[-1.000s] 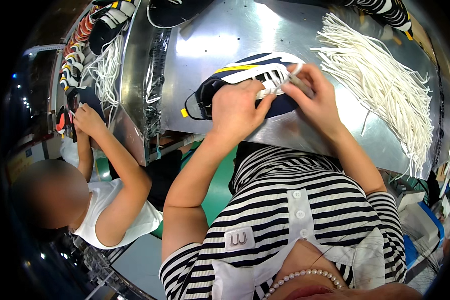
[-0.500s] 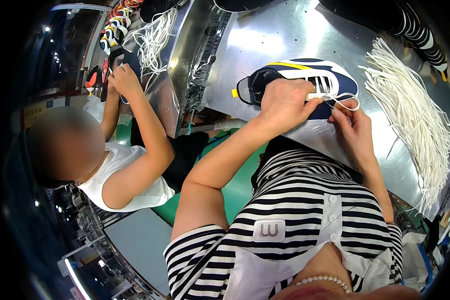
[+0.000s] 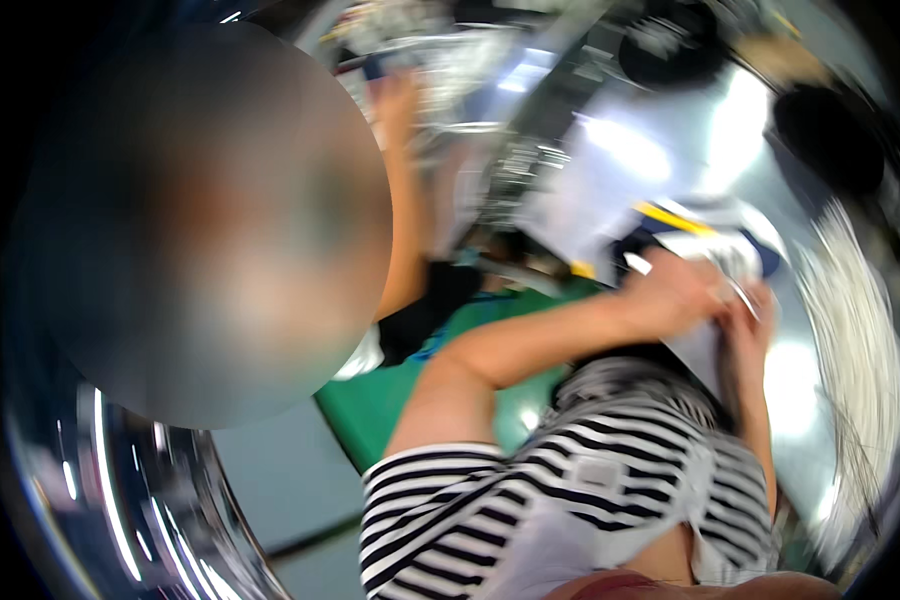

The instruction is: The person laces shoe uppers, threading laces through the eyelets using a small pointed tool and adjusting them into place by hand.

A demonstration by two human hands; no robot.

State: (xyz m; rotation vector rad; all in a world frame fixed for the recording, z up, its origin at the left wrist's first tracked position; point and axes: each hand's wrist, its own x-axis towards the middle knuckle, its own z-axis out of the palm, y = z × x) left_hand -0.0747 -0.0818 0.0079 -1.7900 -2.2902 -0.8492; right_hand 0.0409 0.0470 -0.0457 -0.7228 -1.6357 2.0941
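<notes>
Head view: left hand (image 3: 673,296) over the shoe (image 3: 705,242), right hand (image 3: 749,322) just beside it. Blurred; I cannot tell their opening or grip

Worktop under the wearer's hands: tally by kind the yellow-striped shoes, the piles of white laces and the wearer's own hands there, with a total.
Yellow-striped shoe: 1
White lace pile: 1
Wearer's hands: 2 (left hand, right hand)
Total: 4
Dark things farther up are too blurred to name, so uncounted.
</notes>
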